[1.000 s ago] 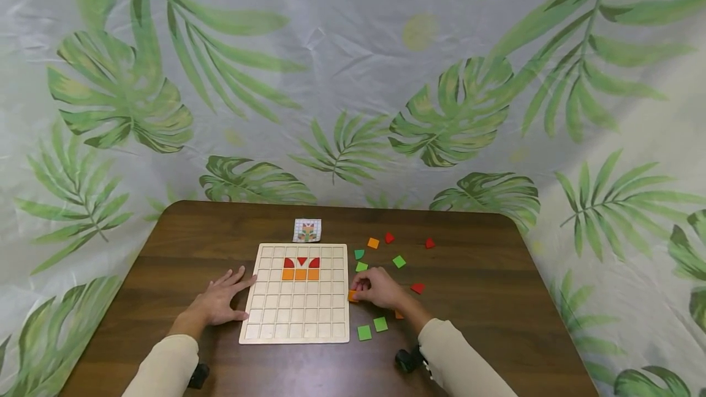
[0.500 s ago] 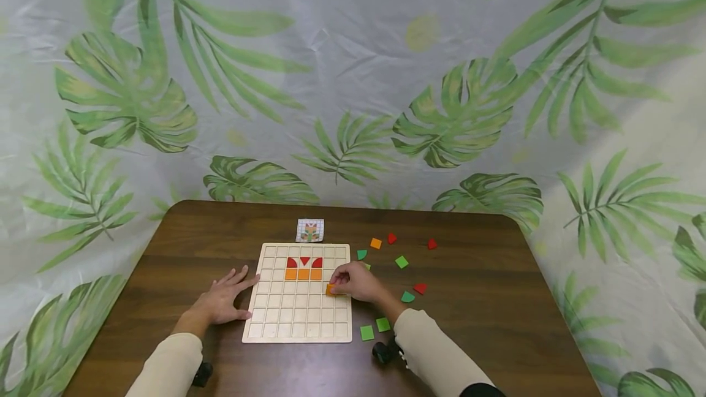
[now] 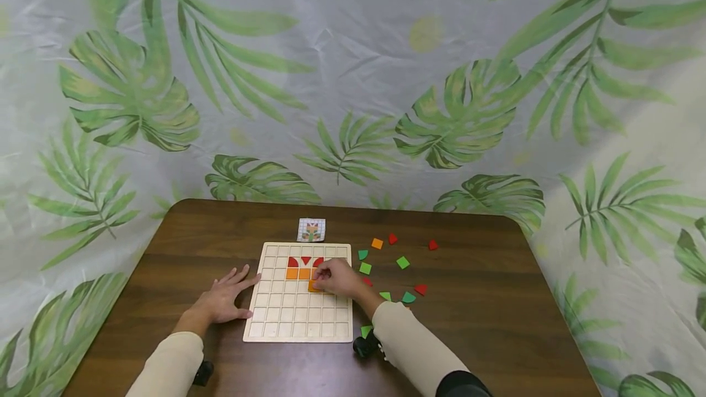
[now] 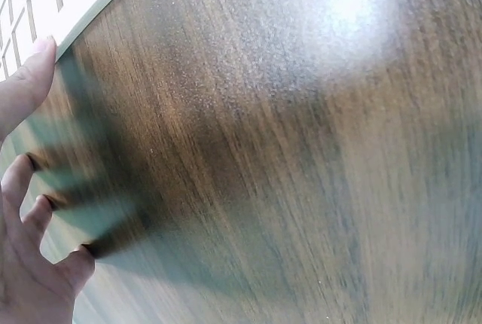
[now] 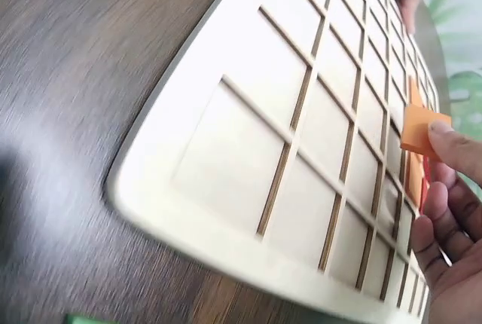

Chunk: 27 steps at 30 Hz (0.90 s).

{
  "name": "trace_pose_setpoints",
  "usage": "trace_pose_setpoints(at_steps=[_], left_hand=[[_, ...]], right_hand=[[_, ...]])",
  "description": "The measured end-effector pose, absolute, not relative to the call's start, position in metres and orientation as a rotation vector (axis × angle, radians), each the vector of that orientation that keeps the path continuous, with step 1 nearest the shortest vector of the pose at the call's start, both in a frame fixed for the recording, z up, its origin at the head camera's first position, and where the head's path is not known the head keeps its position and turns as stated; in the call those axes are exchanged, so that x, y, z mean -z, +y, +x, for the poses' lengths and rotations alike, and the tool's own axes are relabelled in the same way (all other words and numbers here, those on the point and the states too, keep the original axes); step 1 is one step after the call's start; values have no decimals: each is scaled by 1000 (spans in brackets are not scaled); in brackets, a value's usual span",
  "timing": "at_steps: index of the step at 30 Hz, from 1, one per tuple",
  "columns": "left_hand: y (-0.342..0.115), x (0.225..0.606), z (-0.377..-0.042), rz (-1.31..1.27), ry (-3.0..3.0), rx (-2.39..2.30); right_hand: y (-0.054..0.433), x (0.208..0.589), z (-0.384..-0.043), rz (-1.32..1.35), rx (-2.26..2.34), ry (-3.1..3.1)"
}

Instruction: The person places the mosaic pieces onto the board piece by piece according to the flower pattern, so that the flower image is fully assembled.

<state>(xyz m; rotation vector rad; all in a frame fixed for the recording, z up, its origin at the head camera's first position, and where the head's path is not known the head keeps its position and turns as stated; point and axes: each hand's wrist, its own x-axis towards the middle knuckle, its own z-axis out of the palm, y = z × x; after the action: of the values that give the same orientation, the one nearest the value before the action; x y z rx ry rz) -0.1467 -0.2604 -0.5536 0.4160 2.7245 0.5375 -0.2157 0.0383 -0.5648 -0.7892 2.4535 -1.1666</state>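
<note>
A pale wooden grid board [image 3: 298, 314] lies on the table. In its upper part sits a row of orange square tiles [image 3: 298, 274] below red tiles [image 3: 293, 262]. My right hand [image 3: 341, 279] pinches another orange square tile [image 5: 423, 128] between thumb and fingers, over the board just below that row; in the head view the hand partly covers the row's right end. My left hand [image 3: 219, 300] is spread with straight fingers at the board's left edge. Its thumb [image 4: 38, 68] touches the rim in the left wrist view, the other fingertips being on the table.
A small printed pattern card [image 3: 311, 230] lies behind the board. To the right are scattered loose tiles: an orange square [image 3: 377, 243], several red pieces [image 3: 432, 244] and several green ones [image 3: 403, 262]. A leaf-print cloth [image 3: 353, 78] hangs behind the brown table [image 3: 474, 348].
My right hand has carried the orange square tile leftward from beside the board's right edge to over the grid, under the orange row. The left hand has stayed at the board's left edge.
</note>
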Motion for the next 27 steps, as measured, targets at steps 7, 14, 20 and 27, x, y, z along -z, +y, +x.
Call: trace_pose_setpoints(at_steps=[7, 14, 20, 27], left_hand=[[-260, 552, -147, 415, 2726, -536], [-259, 551, -146, 415, 2722, -545], [-260, 552, -146, 429, 2728, -553], [-260, 551, -145, 415, 2732, -567]], right_hand=[[24, 568, -220, -803, 1165, 2477], [15, 568, -218, -753, 1141, 2536], [12, 570, -216, -747, 1095, 2596], [9, 570, -214, -779, 956, 2653]])
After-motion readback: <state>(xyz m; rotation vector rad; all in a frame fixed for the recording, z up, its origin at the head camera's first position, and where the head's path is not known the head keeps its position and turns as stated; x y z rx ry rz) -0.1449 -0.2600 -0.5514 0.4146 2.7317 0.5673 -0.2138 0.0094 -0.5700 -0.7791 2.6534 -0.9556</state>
